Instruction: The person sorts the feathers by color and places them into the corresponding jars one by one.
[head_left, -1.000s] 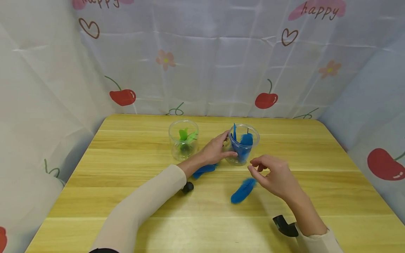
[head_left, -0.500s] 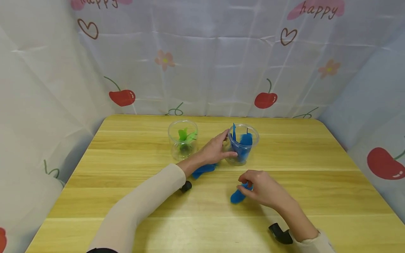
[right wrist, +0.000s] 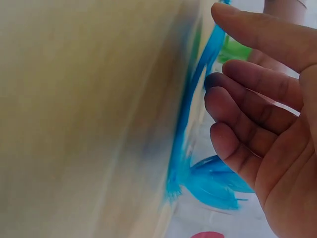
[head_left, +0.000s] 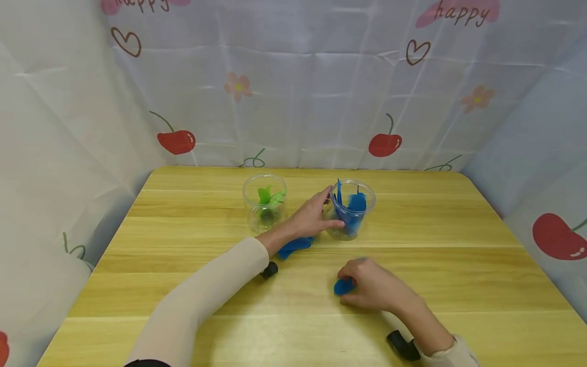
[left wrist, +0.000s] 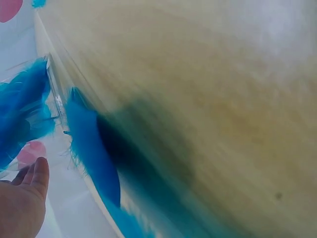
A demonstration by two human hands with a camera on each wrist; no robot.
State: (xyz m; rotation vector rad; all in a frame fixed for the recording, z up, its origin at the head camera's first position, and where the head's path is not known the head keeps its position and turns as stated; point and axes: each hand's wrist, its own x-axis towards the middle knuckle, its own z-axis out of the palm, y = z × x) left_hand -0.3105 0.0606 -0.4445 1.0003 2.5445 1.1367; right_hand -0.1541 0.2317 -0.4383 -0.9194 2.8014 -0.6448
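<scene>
Your left hand wraps its fingers and thumb round the clear cup of blue feathers. Your right hand, in front of that cup, lies over a loose blue feather on the table; whether the fingers pinch it cannot be told. Another blue feather lies just left of the cup.

The right hand covers most of the blue feather near the table's front edge, only one end pokes out. Can't really tell if fingers pinch it. Both wrist views are motion-blurred, and the second feather sits half under the left hand.
</scene>
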